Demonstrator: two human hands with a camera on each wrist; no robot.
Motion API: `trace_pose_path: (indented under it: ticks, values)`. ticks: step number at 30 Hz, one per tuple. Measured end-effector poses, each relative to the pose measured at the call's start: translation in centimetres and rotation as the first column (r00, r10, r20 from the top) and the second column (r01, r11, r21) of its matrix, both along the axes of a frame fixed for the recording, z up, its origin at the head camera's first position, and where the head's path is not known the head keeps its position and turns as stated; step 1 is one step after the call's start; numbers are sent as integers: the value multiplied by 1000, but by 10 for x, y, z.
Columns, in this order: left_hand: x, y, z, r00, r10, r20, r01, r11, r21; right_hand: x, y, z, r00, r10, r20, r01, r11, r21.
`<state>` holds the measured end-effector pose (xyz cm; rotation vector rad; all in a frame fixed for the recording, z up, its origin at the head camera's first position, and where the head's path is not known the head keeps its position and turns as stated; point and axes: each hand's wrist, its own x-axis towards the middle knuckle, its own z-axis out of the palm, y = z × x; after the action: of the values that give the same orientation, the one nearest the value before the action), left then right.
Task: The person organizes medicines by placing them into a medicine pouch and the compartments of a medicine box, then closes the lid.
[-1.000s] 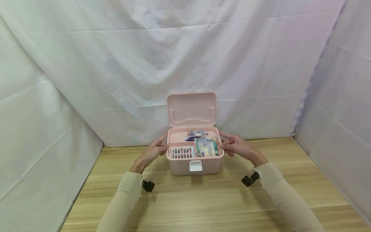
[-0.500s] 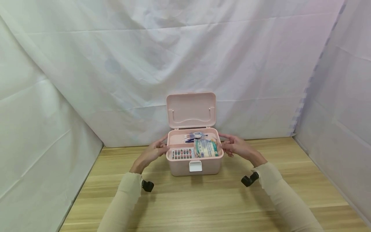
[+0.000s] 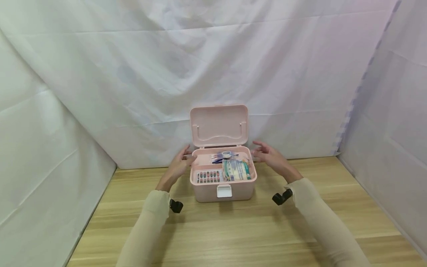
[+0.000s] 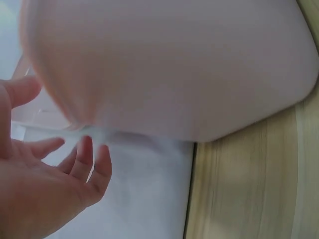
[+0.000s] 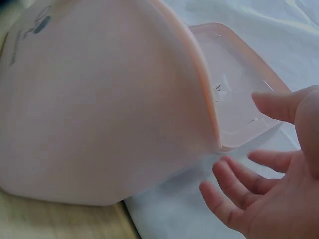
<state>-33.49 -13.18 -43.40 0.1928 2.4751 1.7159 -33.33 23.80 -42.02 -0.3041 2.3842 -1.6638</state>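
A pink storage box (image 3: pixel 205 193) stands on the table, its lid (image 3: pixel 219 124) raised at the back and a white latch (image 3: pixel 224 191) on its front. Inside lie a sheet of press-on nails (image 3: pixel 209 176), a plastic-wrapped pack (image 3: pixel 236 170), thin brushes or pens (image 3: pixel 218 160) and a white tape roll (image 3: pixel 226 154). My left hand (image 3: pixel 178 165) is beside the box's left rim, fingers loosely bent and holding nothing; the left wrist view shows its fingers off the wall. To the right, my right hand (image 5: pixel 269 189) has its fingers spread near the rear corner, also holding nothing.
The wooden table (image 3: pixel 220 233) stretches in front of the box. A white cloth (image 3: pixel 150 74) hangs behind it, with further cloth walls at the left (image 3: pixel 30 159) and right (image 3: pixel 387 122). Black wrist cameras (image 3: pixel 176 205) sit at both cuffs.
Both hands have let go of the box's sides and risen towards its rear corners. The box stays in place with its lid raised; the view has shifted slightly.
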Motion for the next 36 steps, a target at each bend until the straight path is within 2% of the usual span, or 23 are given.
trace_pose_path:
  ticks: [3, 6, 10, 12, 16, 21, 26, 29, 33, 36]
  values:
    - [-4, 8, -3, 1000, 19, 7, -19, 1000, 25, -6, -6, 0, 1000, -13, 10, 14, 998, -62]
    - [-8, 14, -6, 1000, 21, 11, -22, 999, 47, -10, -14, -1, 999, 6, 34, -2, 994, -113]
    - [-9, 21, -10, 1000, -13, 19, 12, 996, 83, -9, -26, -4, 996, 33, 79, -22, 990, -141]
    - [-9, 24, -12, 999, -30, 22, 28, 994, 110, -10, -32, -5, 995, 34, 95, -16, 982, -186]
    - [-10, 29, -14, 1000, -15, 20, 12, 984, 177, -13, -40, -10, 994, 19, 109, 13, 958, -288]
    - [-9, 36, -14, 1000, 14, 10, -17, 960, 278, -15, -49, -17, 994, -22, 111, 64, 919, -390]
    - [-7, 41, -16, 999, 21, 24, -29, 933, 359, -13, -54, -20, 990, -88, 112, 128, 894, -429]
    - [-5, 43, -16, 1000, 25, 19, -30, 925, 379, -9, -56, -18, 987, -113, 115, 153, 876, -457]
    - [3, 43, -16, 1000, 31, -5, -26, 928, 371, 0, -58, -17, 988, -114, 104, 151, 858, -492]
    - [11, 42, -16, 999, 30, -38, -16, 941, 338, 11, -58, -17, 990, -107, 92, 139, 852, -505]
